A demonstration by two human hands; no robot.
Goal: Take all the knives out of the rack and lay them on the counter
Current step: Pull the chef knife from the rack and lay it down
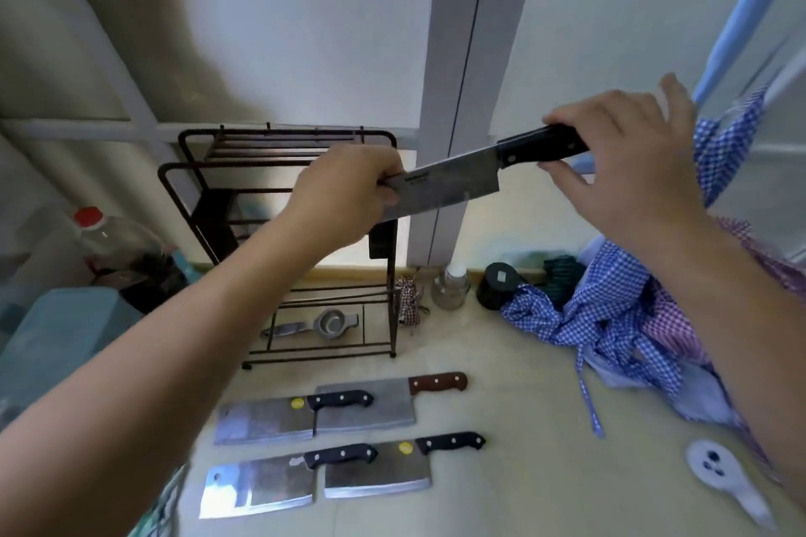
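A black wire knife rack point(205, 205) stands at the back of the beige counter point(523, 405). In front of and above it I hold a black-handled knife point(453, 183) level in the air. My left hand point(349, 187) pinches the tip end of its blade, and my right hand point(628, 153) grips its handle. Several cleavers lie flat on the counter in two rows below the rack: a brown-handled one point(370, 405), and black-handled ones point(266, 421), point(257, 488), point(379, 473). One dark handle point(381, 238) still shows at the rack's right side.
A metal squeezer point(314, 325) lies on the rack's bottom shelf. Blue and pink checked cloths point(619, 318) pile at the right. A glass jar point(451, 286) and a black cup point(499, 286) stand by the wall. A red-capped bottle point(113, 240) and teal box point(56, 344) sit left. A white holder point(719, 475) lies front right.
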